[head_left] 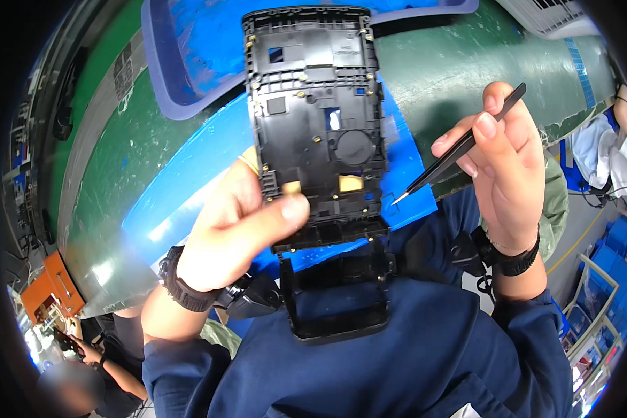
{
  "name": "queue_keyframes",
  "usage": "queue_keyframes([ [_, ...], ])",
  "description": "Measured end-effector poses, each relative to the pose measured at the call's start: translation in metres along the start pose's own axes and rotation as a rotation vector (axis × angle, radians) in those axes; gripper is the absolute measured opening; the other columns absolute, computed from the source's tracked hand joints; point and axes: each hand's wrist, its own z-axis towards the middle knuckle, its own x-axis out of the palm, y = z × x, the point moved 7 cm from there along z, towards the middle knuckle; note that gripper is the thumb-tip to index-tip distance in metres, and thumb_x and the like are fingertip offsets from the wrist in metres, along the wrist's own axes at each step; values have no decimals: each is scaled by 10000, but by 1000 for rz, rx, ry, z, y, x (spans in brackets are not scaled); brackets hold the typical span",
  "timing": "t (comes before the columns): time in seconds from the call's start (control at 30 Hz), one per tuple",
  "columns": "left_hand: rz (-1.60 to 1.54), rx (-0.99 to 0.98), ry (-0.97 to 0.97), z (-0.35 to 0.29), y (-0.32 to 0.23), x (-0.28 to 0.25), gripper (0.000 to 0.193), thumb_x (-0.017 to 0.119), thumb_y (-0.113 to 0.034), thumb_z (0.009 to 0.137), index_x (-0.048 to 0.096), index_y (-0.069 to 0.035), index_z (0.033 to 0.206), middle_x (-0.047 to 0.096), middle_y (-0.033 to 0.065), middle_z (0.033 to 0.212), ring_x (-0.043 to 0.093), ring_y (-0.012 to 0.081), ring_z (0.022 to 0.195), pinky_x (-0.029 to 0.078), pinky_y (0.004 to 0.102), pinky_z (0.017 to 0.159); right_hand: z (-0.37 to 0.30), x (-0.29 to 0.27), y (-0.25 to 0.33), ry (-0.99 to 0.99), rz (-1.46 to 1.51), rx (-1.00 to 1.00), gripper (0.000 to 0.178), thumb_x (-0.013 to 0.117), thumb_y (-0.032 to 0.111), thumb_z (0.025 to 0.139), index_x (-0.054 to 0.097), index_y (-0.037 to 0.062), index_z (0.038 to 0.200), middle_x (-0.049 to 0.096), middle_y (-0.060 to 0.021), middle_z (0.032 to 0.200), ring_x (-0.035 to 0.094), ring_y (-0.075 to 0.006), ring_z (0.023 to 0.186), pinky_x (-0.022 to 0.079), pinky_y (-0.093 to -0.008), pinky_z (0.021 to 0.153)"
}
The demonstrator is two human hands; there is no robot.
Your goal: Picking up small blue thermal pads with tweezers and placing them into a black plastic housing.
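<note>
My left hand [240, 226] grips a black plastic housing [292, 143] by its lower left edge, thumb on the inner face and fingers behind it. The housing is held up with ribs, small brass-coloured inserts and cut-outs showing; a rectangular frame [338, 331] extends from its lower end. Two yellowish pads [351, 183] sit near the bottom of the inner face. In my right hand [505, 157], black tweezers [460, 148] are pinched between thumb and fingers. Their pale tip points down and left, just right of the housing and apart from it.
A blue sheet [188, 174] lies on the green work surface [439, 76] beneath the housing. Beyond it stands a blue-purple tray [161, 83]. Another person [83, 376] is at the lower left, near an orange-brown box [52, 289]. Blue crates [616, 272] stand at the far right.
</note>
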Motion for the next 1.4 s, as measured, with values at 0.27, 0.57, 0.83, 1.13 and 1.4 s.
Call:
queue_keyframes([
  [0.27,-112,-23,-52,-6,0,7,1002,651,55,536,75,-35,1351,319,113,1299,403,233,1167,371,343,933,13,46,3,-176,116,-39,130,498,111,861,390,70,919,403,44,556,560,-79,579,312,-186,469],
  [0.57,5,163,149,-10,0,12,1027,607,117,601,-38,-119,1365,248,127,1350,393,242,1183,412,366,905,12,61,2,-149,61,-58,161,509,114,849,371,62,914,388,48,545,398,-37,473,457,-225,567],
  [0.83,105,239,205,-12,-2,11,1068,642,109,599,-56,-142,1366,203,104,1368,348,236,1211,419,375,896,13,61,0,-152,28,-66,150,499,101,849,366,62,908,387,47,550,370,-26,470,496,-265,598],
  [1.13,125,246,219,-13,-3,13,1075,649,113,599,-56,-148,1368,182,97,1375,337,233,1217,417,370,897,12,59,-1,-149,52,-71,134,489,92,853,368,67,904,368,54,539,355,-22,455,500,-268,610],
  [1.4,130,252,241,-12,-3,14,1072,639,121,604,-65,-146,1367,169,89,1381,335,239,1220,411,380,901,13,58,-1,-179,66,-73,117,479,95,861,373,66,902,325,65,524,350,-12,442,462,-213,567],
])
